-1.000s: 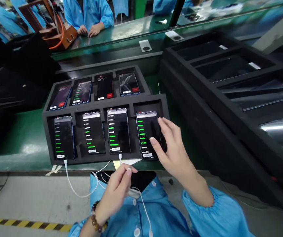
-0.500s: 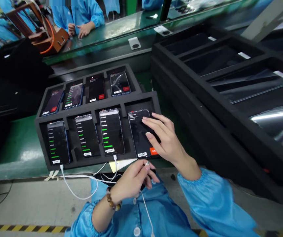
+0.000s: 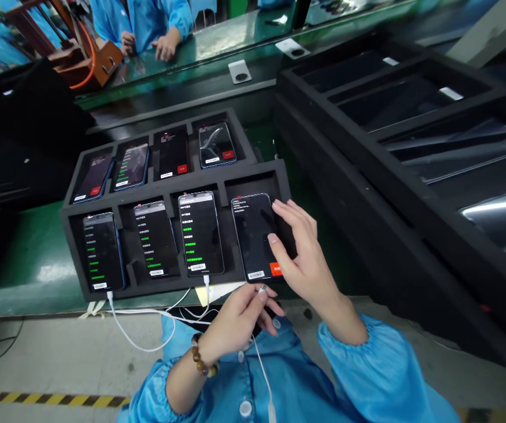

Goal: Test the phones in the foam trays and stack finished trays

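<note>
My left hand (image 3: pixel 240 314) pinches the plug end of a white charging cable (image 3: pixel 262 288) just below the front edge of the foam tray (image 3: pixel 147 187). The cord hangs down across my blue smock. My right hand (image 3: pixel 309 267) is open at the right edge of the front-right smartphone (image 3: pixel 253 241), its thumb and fingers apart. Whether the fingertips press on the phone I cannot tell. That phone's dark screen shows small white text and a red button. Left of it, a smartphone (image 3: pixel 200 235) with a white and green list has a cable plugged into its lower end.
More smartphones (image 3: pixel 105 252) lie in the tray's two rows, the far-left front one plugged in too. Large black foam trays (image 3: pixel 336 144) with dark panels stand at right. Across the green bench (image 3: pixel 50 258) are a co-worker's hands (image 3: pixel 164 47) and an orange-brown box (image 3: pixel 98 67).
My right hand has drawn right, off the phone's screen to its right edge. My left hand stays nearly still with the cable plug.
</note>
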Action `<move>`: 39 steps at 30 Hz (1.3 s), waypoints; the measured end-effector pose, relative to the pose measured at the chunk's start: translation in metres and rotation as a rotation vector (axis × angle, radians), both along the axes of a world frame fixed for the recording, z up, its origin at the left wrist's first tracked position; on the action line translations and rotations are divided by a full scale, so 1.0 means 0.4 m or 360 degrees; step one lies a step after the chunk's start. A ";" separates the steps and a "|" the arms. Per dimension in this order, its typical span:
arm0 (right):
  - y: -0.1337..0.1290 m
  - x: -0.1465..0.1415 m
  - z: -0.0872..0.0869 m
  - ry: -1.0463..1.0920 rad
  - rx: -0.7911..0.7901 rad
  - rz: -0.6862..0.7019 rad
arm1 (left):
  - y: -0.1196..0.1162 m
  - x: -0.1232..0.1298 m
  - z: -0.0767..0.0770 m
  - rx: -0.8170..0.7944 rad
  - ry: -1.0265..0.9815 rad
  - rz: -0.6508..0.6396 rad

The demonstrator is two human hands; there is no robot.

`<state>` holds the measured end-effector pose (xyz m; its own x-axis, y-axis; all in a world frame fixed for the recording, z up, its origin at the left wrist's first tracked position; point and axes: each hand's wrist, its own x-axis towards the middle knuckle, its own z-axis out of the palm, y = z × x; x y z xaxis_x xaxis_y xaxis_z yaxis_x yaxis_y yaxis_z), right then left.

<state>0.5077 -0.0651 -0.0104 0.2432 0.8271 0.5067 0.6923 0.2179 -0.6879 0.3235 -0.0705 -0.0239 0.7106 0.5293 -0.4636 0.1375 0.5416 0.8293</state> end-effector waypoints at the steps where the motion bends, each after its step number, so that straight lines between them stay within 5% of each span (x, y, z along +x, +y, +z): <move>1: -0.005 -0.006 -0.001 0.0046 0.0039 -0.0021 | -0.001 0.001 -0.001 0.0003 -0.0006 0.0007; 7: -0.017 -0.047 -0.005 0.0111 0.0213 -0.0033 | -0.005 0.000 -0.004 0.0029 -0.0045 0.0083; 16: -0.048 -0.042 -0.007 -0.0561 0.0081 0.0258 | -0.007 -0.002 -0.010 0.0082 -0.0022 0.0104; 23: -0.066 0.014 -0.030 -0.0203 0.0117 -0.0040 | -0.007 -0.003 -0.008 -0.0010 -0.0045 0.0117; 39: -0.100 0.041 -0.050 -0.0075 -0.0025 0.0102 | -0.001 -0.007 -0.002 -0.0036 -0.0051 0.0031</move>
